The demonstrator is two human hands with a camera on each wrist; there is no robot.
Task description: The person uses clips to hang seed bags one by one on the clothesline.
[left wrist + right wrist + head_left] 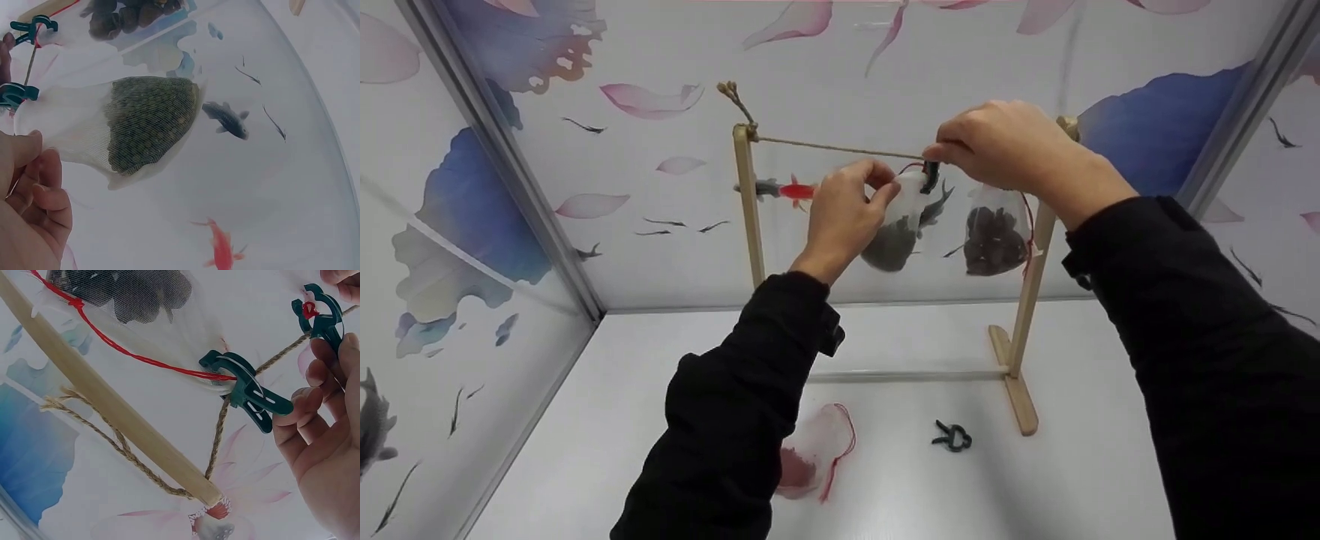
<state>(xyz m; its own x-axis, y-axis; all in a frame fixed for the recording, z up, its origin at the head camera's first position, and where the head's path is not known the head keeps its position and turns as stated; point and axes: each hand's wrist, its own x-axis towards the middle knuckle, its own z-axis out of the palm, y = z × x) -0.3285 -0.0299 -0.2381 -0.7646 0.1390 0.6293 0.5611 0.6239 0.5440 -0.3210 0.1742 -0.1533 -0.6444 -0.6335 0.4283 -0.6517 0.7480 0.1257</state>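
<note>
My left hand (849,214) pinches the top edge of a white mesh drawstring bag (152,126) with small green grains or pods in its lower part. With thumb and fingers, my right hand (1009,146) grips the handles of a dark green plastic clip (325,320) on the twine (840,147). In the right wrist view red cord shows in that clip's jaws; how firmly it bites the bag cannot be seen. Beside it, a second green clip (242,385) clamps the red drawstring of another mesh bag (996,244), filled with dark round pieces, to the twine.
The twine spans a wooden frame with a left post (750,210) and a right post (1030,289). Below, a mesh bag of reddish contents (799,469) lies on the white table (900,487), partly behind the left sleeve. A loose green clip (956,437) lies near the frame's foot (1021,405).
</note>
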